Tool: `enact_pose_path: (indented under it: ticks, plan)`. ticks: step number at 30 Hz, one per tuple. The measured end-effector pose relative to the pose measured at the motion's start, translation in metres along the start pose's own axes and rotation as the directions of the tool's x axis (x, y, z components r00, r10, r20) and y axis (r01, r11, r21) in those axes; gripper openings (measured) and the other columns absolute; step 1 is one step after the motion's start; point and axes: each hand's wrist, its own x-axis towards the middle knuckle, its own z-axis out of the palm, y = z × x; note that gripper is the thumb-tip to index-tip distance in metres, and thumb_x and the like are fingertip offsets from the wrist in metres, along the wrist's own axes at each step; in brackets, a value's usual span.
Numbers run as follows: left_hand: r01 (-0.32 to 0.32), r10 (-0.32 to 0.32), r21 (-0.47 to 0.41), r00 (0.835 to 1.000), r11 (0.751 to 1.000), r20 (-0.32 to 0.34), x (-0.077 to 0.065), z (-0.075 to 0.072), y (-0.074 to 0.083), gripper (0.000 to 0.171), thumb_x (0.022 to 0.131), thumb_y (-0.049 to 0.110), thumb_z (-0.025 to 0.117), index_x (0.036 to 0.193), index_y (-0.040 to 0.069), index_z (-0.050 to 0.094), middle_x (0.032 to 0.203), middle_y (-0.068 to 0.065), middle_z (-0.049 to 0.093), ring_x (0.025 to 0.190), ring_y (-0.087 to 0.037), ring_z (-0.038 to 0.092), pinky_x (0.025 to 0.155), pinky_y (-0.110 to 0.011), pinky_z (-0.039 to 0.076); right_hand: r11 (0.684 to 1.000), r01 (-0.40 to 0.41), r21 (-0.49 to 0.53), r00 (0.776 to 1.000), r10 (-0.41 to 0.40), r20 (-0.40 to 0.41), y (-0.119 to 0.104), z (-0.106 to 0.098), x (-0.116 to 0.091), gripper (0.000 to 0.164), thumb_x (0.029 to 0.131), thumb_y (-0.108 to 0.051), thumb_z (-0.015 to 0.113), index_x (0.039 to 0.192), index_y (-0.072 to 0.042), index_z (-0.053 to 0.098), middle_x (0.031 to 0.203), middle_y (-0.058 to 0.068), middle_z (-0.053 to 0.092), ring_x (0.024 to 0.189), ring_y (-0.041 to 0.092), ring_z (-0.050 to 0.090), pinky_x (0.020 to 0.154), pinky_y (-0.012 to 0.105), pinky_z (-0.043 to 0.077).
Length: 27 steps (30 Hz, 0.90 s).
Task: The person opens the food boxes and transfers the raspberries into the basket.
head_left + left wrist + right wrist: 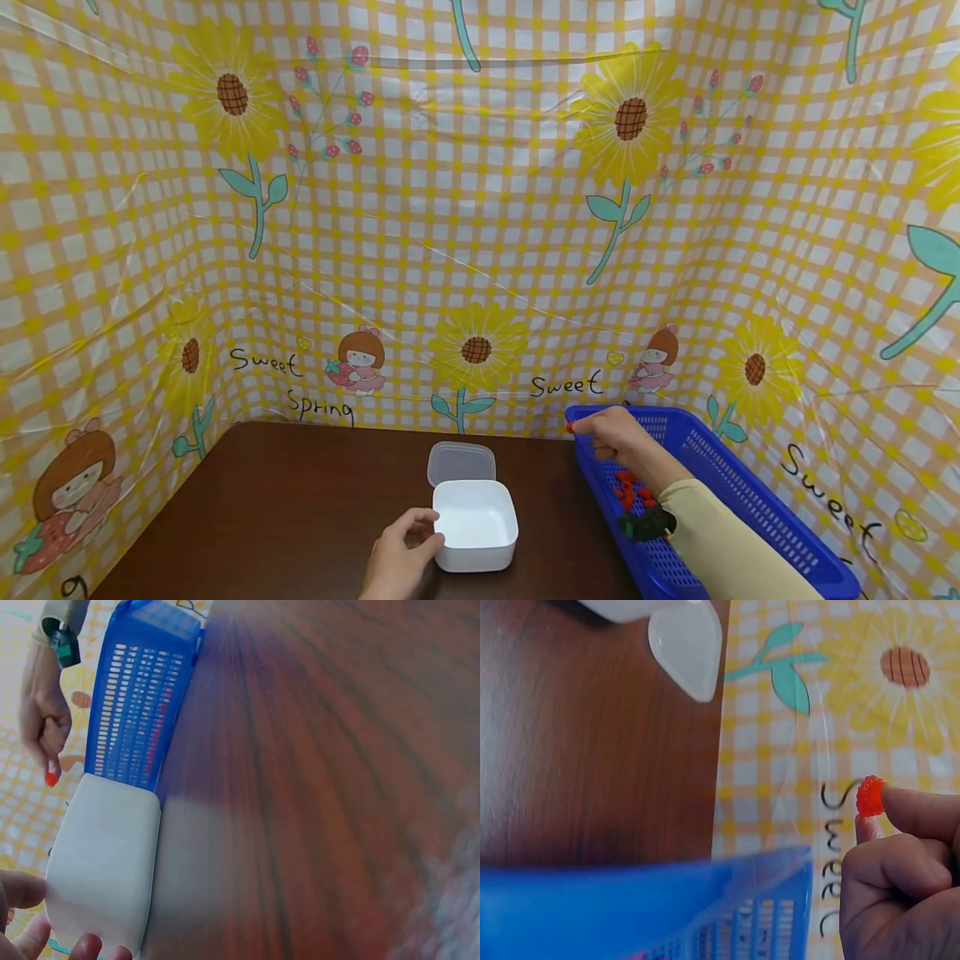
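Note:
A square white plastic box (476, 521) stands uncovered on the dark table, with nothing seen inside it. My left hand (401, 550) holds the box by its left side, fingertips and thumb at the wall and rim. Between thumb and forefinger my right hand (617, 433) pinches a small red raspberry-shaped piece (870, 796), raised over the far left corner of the blue basket (686, 421). More red pieces (626, 492) lie in the basket, partly covered by my right forearm.
A translucent lid (461, 462) lies just behind the box. The brown table (300, 500) extends to the left. A checked cloth with sunflowers (480, 250) hangs around the back and sides. A dark green device (647, 523) sits on my right wrist.

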Motion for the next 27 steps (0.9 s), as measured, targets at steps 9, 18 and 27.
enact_pose_path:
  ticks: [9,18,27]
  plan:
    - [0.003,-0.003,-0.004,1.000,1.000,0.003,0.001,0.000,-0.001,0.026,0.085,0.024,0.076,0.109,0.017,0.070,0.095,0.001,0.068,0.084,-0.013,0.064,0.074,-0.036,0.047,0.998,-0.042,-0.050,0.997,0.038,-0.067,0.011,-0.030,0.003,0.037,0.093,-0.006,0.067,0.066,-0.014,0.043,0.055,-0.007,0.021,0.048,0.009,0.019,0.048,0.026,0.026]
    - [0.008,-0.008,-0.005,1.000,1.000,0.007,0.000,-0.001,-0.001,0.025,0.085,0.025,0.077,0.109,0.019,0.070,0.094,0.003,0.068,0.084,-0.012,0.063,0.074,-0.035,0.047,0.965,-0.124,-0.231,0.985,0.092,-0.143,0.035,-0.048,0.005,0.045,0.093,-0.010,0.067,0.060,-0.015,0.037,0.047,-0.009,0.025,0.043,0.007,0.024,0.046,0.026,0.028]
    - [-0.001,0.001,-0.011,1.000,1.000,-0.002,0.000,-0.002,0.001,0.026,0.085,0.025,0.077,0.109,0.018,0.070,0.095,0.002,0.068,0.085,-0.013,0.064,0.074,-0.036,0.047,0.928,-0.184,-0.324,0.974,0.129,-0.184,0.054,-0.059,0.012,0.049,0.091,-0.008,0.066,0.052,-0.018,0.038,0.045,-0.009,0.029,0.041,0.006,0.029,0.044,0.024,0.031]
